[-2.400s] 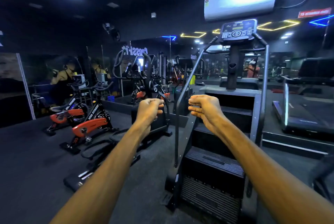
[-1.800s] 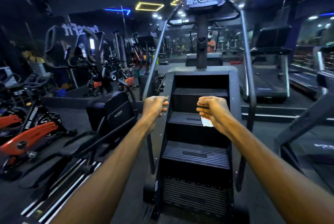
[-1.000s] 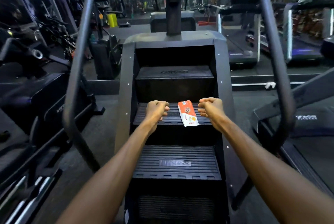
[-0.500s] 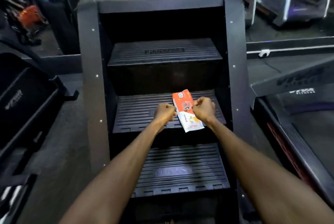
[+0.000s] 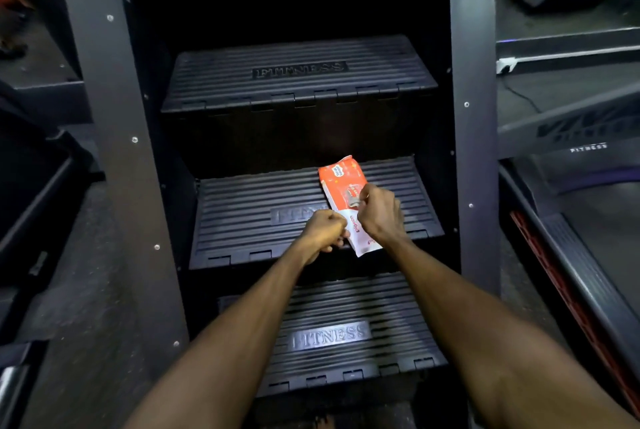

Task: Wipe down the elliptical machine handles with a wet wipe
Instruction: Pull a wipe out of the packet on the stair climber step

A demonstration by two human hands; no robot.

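An orange and white wet wipe packet (image 5: 341, 179) lies on the middle ribbed step (image 5: 256, 217) of a dark stair machine. My right hand (image 5: 381, 214) rests on the packet's right side, its thumb and fingers pinched at the flap near the packet's middle. My left hand (image 5: 323, 231) is curled into a fist against the packet's lower left edge; whether it grips the packet is hidden. No handles of any machine are in view.
Two more ribbed steps marked FITNESS sit above (image 5: 298, 72) and below (image 5: 329, 335). Grey side panels (image 5: 117, 151) frame the steps. A treadmill deck (image 5: 588, 255) stands to the right, and another machine's base (image 5: 31, 207) to the left.
The view has tilted down and come closer to the steps. Both hands have closed in on the packet; my right hand now pinches at its flap and my left presses its lower edge.
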